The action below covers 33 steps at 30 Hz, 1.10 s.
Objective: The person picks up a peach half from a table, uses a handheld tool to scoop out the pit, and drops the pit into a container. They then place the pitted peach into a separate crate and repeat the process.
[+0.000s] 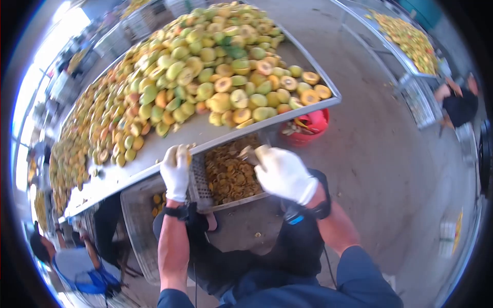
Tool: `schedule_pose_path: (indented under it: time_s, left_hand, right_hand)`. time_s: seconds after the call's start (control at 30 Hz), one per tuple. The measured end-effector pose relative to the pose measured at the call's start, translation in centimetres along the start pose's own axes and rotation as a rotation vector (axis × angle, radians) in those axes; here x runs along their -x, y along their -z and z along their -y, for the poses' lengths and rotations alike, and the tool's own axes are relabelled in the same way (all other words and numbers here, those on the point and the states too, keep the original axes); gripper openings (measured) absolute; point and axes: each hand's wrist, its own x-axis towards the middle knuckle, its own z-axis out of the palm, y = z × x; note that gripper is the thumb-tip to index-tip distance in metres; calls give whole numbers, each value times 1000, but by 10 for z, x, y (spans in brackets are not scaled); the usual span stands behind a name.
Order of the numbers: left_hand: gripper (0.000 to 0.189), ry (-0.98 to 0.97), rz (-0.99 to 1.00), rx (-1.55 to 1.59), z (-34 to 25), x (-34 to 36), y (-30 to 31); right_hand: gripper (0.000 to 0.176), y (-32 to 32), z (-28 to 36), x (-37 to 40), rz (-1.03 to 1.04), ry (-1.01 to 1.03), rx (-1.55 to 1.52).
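Observation:
My left hand (176, 172), in a white glove, is closed at the edge of the metal table (205, 142), with a small bit of yellow-orange fruit showing at its fingertips. My right hand (285, 175), gloved too, grips a small tool (250, 154) with a blurred metallic end, held over a crate (233, 204). That crate holds a heap of brownish-yellow fruit pieces (231, 177). Beyond both hands, a large pile of green and yellow fruit (205, 61) covers much of the table, and several pieces near the right corner are halved.
A red bucket (303, 137) stands under the table's right corner. Left of my legs is a grey crate (138, 226) with some orange pieces. One person (77, 259) sits at lower left, another (459, 105) at far right beside a crate (418, 100) and a second fruit table (405, 43).

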Motion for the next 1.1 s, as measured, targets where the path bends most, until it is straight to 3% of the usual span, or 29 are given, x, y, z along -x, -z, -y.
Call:
schedule_pose_path:
  time_s: [0.03, 0.1, 0.17, 0.27, 0.33, 0.37, 0.47, 0.53, 0.63, 0.67, 0.83, 0.93, 1.07, 1.1]
  left_hand:
    - [25, -15, 7, -88, 5, -4, -1]
    - [22, -95, -15, -295, 29, -19, -7]
    - [19, -124, -17, -433, 41, -35, -17]
    - [16, -191, -33, -532, 45, -46, -38]
    - [15, -358, -27, -599, 48, -44, -45]
    - [15, -359, -19, -608, 50, -44, -46]
    - [16, -115, 147, -518, 51, -48, -41]
    - [17, -152, 123, -512, 56, -48, -41]
    - [16, -38, 183, -414, 51, -47, -42]
    - [16, -22, 175, -422, 50, -46, -42]
    - [15, -18, 166, -377, 55, -43, -42]
    - [14, 51, 156, -350, 43, -42, -45]
    - [13, -65, 115, -418, 55, -45, -43]
    - [13, -122, 103, -463, 56, -45, -42]
  right_hand:
    - [14, 22, -22, 7, -52, -52, -61]
    - [16, 31, -85, 33, -390, -204, -155]
    - [19, 31, -149, 50, -373, -893, -463]
    - [30, -12, -256, 71, -494, -1091, -449]
    - [43, -30, -294, 67, -481, -1197, -713]
    - [52, -39, -308, 60, -516, -1205, -817]
    - [54, -45, -326, 25, -457, -1178, -1040]
    - [52, -52, -332, 5, -436, -1248, -1042]
    - [39, -59, -341, 3, -516, -1240, -1020]
    - [37, -53, -351, 11, -331, -1192, -1006]
    - [30, -52, -345, -2, -449, -1183, -1195]
    - [27, -67, -355, -18, -336, -1185, -1147]
    - [10, -117, -378, -33, -310, -1067, -1266]
    - [12, -120, -373, -34, -358, -1151, -1337]
